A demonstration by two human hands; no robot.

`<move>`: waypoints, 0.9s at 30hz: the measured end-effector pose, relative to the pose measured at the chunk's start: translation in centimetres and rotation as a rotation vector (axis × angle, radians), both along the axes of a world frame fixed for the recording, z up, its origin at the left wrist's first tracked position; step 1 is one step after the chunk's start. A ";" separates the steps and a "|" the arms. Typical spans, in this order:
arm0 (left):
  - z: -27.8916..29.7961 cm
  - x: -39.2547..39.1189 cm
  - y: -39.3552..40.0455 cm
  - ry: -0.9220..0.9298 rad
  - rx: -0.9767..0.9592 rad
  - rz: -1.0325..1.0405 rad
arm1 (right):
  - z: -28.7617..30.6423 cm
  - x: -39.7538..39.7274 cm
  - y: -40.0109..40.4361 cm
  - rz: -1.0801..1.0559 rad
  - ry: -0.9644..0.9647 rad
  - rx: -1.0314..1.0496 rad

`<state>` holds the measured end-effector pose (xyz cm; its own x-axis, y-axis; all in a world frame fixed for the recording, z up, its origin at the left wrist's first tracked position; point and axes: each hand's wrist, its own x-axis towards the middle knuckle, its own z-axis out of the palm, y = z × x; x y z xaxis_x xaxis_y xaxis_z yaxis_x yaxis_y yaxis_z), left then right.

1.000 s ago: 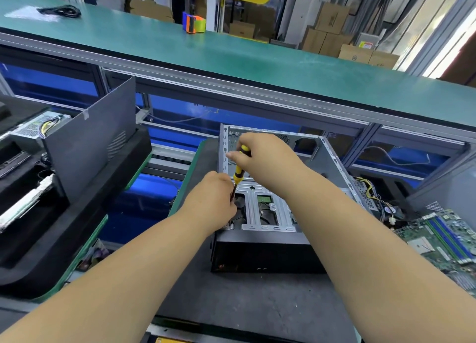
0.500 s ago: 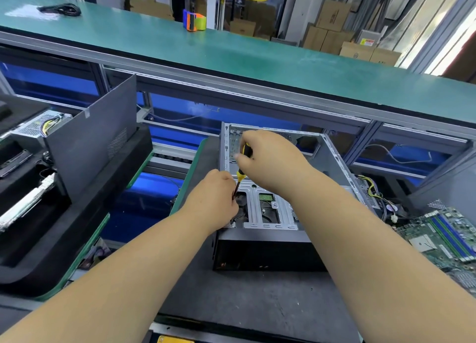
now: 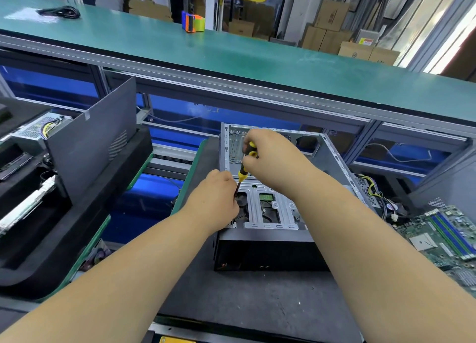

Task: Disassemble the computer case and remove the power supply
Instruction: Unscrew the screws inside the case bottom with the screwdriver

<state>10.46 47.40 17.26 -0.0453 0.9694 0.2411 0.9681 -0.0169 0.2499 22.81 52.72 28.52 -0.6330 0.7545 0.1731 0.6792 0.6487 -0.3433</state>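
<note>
The right hand gripped a yellow-and-black screwdriver over the open computer case, its shaft angled down beside the left hand. A motherboard lay to the right.

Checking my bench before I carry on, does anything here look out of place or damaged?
Nothing looks damaged. The circuit board lies loose right of the open computer case, and a side panel leans upright on the left, as expected mid-disassembly.
</note>
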 end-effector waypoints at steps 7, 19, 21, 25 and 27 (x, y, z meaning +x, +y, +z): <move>0.2 0.2 0.0 -0.037 -0.028 0.023 | -0.3 0.0 -0.1 -0.035 -0.105 0.159; 0.2 0.1 -0.3 -0.010 -0.025 0.005 | -0.4 0.2 -0.3 0.006 0.044 -0.021; 0.2 0.2 -0.2 -0.006 -0.023 0.008 | -0.6 0.2 -0.3 0.006 0.022 0.014; 0.1 0.2 -0.2 -0.013 -0.013 0.016 | -0.9 0.1 -0.2 -0.026 -0.087 0.166; 0.1 0.3 -0.2 -0.007 -0.010 0.016 | -0.8 0.0 0.0 -0.025 -0.092 0.157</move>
<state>10.73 47.22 17.37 -0.0621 0.9710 0.2309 0.9664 0.0007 0.2571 22.86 52.67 27.71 -0.6327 0.7387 0.2323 0.7199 0.6717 -0.1751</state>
